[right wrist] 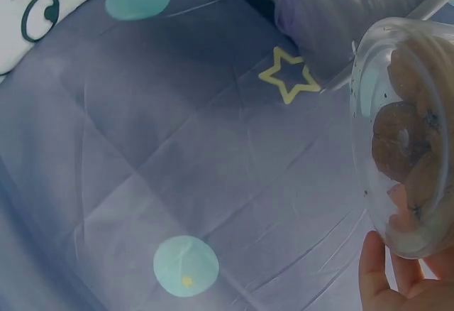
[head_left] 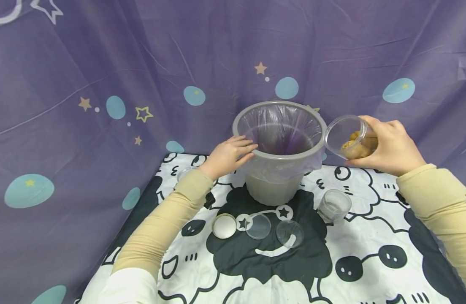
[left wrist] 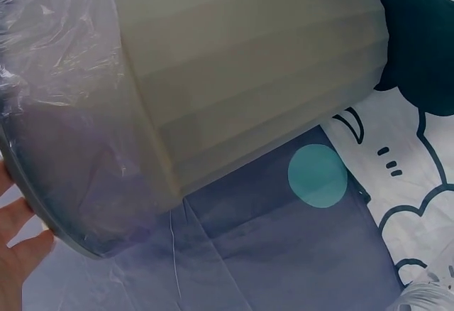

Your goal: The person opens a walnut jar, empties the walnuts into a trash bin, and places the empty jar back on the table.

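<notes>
A grey-rimmed bin (head_left: 272,185) with a clear plastic liner (head_left: 282,120) stands upright at the middle back. My left hand (head_left: 231,156) rests its extended fingers on the left side of the bin's rim; in the left wrist view the fingertips touch that rim. To the right of the bin, my right hand (head_left: 388,145) grips a round clear plastic tub (head_left: 337,133) around its side. The tub is tilted, its mouth facing the bin at rim height. Several roundish brown pieces (head_left: 356,145) lie inside it; their exact kind is unclear.
A clear jar (head_left: 334,204) stands right of the bin. In front lie a white disc (head_left: 224,226) and two clear round lids (head_left: 258,226). Another clear container (head_left: 185,172) is partly hidden behind the left forearm. A purple curtain (head_left: 218,50) hangs behind the cartoon-print cloth (head_left: 369,236).
</notes>
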Available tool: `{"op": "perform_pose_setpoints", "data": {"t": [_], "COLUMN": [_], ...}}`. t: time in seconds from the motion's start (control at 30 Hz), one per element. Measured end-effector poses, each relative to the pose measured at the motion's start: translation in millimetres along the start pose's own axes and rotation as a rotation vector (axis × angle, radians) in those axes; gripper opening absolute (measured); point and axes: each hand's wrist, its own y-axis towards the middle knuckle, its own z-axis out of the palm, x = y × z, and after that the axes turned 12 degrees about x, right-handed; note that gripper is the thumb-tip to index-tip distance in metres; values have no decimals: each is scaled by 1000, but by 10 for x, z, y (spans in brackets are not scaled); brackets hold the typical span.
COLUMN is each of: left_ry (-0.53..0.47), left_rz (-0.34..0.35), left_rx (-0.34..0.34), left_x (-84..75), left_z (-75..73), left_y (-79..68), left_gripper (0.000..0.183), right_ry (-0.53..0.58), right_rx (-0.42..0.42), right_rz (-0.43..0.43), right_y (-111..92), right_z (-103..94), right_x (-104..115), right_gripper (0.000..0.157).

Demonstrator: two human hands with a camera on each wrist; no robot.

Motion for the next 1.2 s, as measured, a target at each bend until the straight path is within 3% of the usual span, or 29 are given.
{"op": "perform_pose_setpoints", "data": {"t": [0.27,0.57,1.2], "left_ry": [-19,-16,-32], "left_rz": [11,18,31], "left_rx": [-24,-39,-96], "left_x": [19,36,44], "left_z": [40,58,135], "left_y": [-5,-15,-24], "left_gripper": [37,37,36], "right_ry": [-113,-201,-374], "right_rx": [80,97,121], "right_rz": [17,-9,-74], "right_y": [218,431,587], "right_z": [-78,-69,-40], "right_x": [57,132,303], "right_gripper": [103,102,99]}}
